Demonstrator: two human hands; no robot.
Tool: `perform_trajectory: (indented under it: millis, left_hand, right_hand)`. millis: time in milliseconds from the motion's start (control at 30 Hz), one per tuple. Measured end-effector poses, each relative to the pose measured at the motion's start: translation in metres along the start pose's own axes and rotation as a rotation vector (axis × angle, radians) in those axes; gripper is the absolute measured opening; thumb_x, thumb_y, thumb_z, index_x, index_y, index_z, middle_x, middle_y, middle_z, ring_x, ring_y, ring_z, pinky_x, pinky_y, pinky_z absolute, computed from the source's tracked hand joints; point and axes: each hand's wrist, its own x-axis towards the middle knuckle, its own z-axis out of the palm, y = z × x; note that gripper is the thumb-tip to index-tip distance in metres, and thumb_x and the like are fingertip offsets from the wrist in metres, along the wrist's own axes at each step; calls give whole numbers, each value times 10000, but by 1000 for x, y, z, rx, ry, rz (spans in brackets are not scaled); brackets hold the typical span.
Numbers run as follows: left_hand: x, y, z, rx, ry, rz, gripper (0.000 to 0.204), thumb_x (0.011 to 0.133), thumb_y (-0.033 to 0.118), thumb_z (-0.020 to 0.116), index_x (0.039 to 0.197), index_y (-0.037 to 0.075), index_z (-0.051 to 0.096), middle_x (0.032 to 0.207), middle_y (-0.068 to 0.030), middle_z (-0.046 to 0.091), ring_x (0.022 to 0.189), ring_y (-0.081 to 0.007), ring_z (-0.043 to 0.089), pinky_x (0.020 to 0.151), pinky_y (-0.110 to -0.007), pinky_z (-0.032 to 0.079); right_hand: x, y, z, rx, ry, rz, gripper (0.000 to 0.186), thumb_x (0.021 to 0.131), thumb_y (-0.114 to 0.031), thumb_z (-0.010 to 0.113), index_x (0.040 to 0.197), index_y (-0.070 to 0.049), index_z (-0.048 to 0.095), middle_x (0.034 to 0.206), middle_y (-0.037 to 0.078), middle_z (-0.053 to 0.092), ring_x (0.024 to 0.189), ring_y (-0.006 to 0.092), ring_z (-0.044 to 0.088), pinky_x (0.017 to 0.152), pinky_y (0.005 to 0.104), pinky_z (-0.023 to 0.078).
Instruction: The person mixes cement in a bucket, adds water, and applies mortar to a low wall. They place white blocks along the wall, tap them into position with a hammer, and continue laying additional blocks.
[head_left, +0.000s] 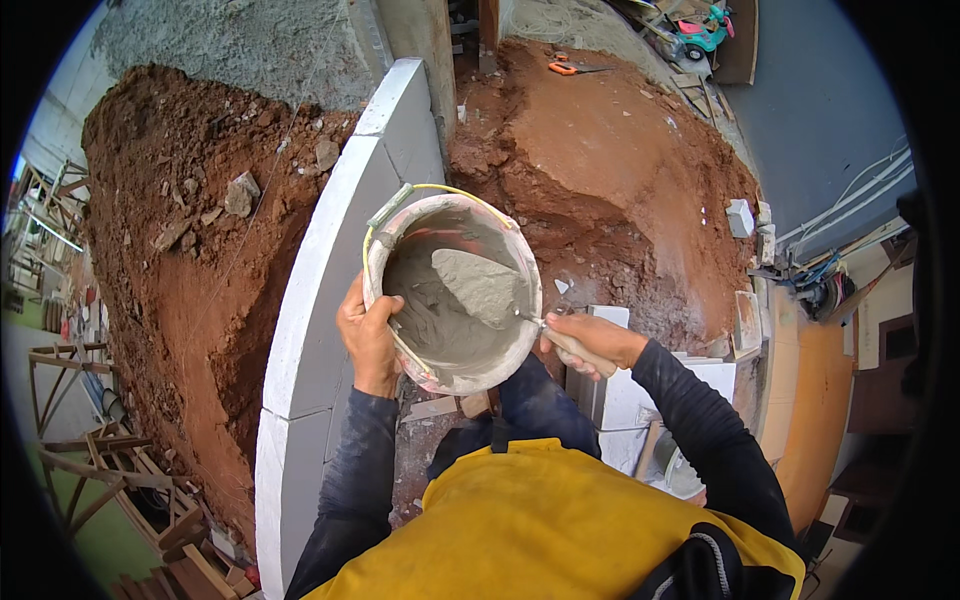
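Note:
A round bucket (pixel 527 338) with a yellow wire handle, partly filled with wet grey mortar (pixel 430 330), is held up in front of me. My left hand (pixel 370 335) grips its left rim, thumb over the edge and fingers around the outside. In my right hand (pixel 600 343) is the wooden handle of a trowel (pixel 572 352). The trowel's blade lies inside the bucket and carries a heap of mortar, which covers most of the blade. Just left of the bucket runs a low wall of white blocks (pixel 318 290).
Heaped red soil (pixel 200 250) with stones lies left of the wall, and more soil (pixel 610 170) rises beyond it on the right. An orange-handled saw (pixel 570 69) rests on that soil. White blocks (pixel 625 400) stand by my right leg. Wooden frames (pixel 75 380) sit far left.

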Motion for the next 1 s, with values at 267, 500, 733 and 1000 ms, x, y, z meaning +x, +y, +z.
perform_trajectory:
  millis: [267,500,733,1000]
  left_hand:
    - [72,-18,30,6,144,-94,552,765,-50,552,1305,-80,665,1144,-90,717,945,-168,662,853,-283,535]
    - [65,-30,41,157,376,-206,553,705,-16,593,1243,-68,711,972,8,639,830,-100,547,769,-228,431]
    - [26,-58,31,328,489,-486,382,806,17,653,1175,-62,713,950,-28,683,829,-124,597,759,-271,481]
    - [-39,-94,-3,294,468,-628,322,899,31,709,1205,-47,649,943,-65,637,749,-139,574,606,-292,463]
  right_hand:
    - [86,-61,-82,323,-354,-77,653,1145,-579,297,1207,-20,630,603,-8,500,401,95,477,384,269,457]
    - [224,-203,-181,262,-2,-570,586,1129,-556,388,1261,-31,610,652,-7,521,445,79,488,424,251,452]
    - [444,-291,-216,-331,770,-968,457,1047,-483,622,1252,-75,593,1001,222,714,900,442,694,795,508,552]
    - [532,-245,-166,-495,940,-1036,369,1018,-331,697,1171,-35,538,997,264,687,918,500,679,744,543,534]
